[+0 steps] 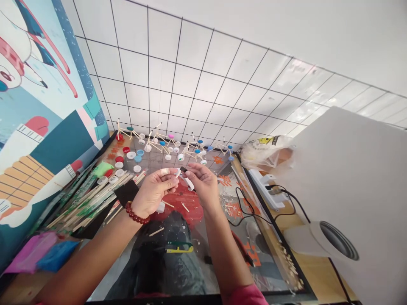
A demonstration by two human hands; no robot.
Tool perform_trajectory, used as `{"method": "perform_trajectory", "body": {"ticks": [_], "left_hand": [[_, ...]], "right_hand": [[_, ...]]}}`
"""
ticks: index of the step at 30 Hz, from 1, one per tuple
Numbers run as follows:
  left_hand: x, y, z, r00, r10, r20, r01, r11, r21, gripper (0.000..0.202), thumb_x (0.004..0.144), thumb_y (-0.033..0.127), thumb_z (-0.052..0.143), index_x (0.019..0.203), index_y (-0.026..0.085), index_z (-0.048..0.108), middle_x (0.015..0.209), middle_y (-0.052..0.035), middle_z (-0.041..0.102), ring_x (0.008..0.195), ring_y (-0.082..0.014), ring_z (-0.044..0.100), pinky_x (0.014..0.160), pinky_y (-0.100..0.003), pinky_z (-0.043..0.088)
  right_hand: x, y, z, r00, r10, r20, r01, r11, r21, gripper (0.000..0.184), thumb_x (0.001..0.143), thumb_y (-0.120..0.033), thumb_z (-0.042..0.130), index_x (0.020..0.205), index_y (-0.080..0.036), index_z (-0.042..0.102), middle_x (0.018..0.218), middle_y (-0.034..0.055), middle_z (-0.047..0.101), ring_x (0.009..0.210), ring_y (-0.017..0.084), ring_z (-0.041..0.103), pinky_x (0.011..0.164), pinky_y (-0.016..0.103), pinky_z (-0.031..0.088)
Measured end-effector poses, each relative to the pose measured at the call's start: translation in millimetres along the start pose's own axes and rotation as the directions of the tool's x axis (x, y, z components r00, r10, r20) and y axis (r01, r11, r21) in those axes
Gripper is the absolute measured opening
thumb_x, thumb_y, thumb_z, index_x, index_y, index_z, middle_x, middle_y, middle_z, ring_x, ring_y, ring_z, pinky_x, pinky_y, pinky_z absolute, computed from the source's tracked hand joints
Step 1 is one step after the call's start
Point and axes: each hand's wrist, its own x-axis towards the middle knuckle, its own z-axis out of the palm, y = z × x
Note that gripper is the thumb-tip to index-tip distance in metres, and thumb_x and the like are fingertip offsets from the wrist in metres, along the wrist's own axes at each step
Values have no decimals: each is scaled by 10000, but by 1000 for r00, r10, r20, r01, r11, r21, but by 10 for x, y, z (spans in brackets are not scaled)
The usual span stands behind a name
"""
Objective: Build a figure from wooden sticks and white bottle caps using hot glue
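Note:
My left hand [155, 190], with a red bead bracelet [136, 213] on its wrist and a bandage on one finger, pinches a small pale stick [178, 173] near my right hand [203, 182]. My right hand's fingers hold a small white plastic piece [190, 184] with a dark strip at its top. The two hands nearly meet above a glass-topped table [149, 271]. Loose wooden sticks [185, 207] lie beneath them. Small models of sticks and coloured bottle caps [160, 143] stand beyond.
Bundled wooden sticks [90, 199] and loose caps [119, 165] lie to the left, below a wall poster [47, 84]. A yellow-green cutter [179, 248] lies nearer me. To the right are a power strip [265, 188], black cables, a plastic bag [263, 154] and a white cylinder [330, 241].

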Motion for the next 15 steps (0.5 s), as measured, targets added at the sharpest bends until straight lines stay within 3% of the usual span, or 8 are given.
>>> {"method": "perform_trajectory", "body": {"ticks": [8, 15], "left_hand": [[35, -61, -28, 1000, -3, 15, 3, 1000, -23, 422, 563, 138, 933, 956, 138, 779, 701, 7, 667, 587, -79, 592, 555, -193, 513], [39, -82, -48, 1000, -12, 2, 12, 1000, -8, 369, 546, 172, 946, 884, 158, 799, 740, -10, 693, 599, -80, 601, 542, -186, 510]], "right_hand": [[-37, 25, 81, 999, -15, 50, 15, 1000, -4, 286, 747, -328, 773, 994, -211, 689, 842, 17, 774, 787, 167, 735, 776, 300, 579], [-52, -29, 61, 999, -4, 51, 6, 999, -37, 300, 752, -342, 763, 1006, -209, 674, 844, 18, 765, 790, 168, 728, 743, 295, 574]]}}
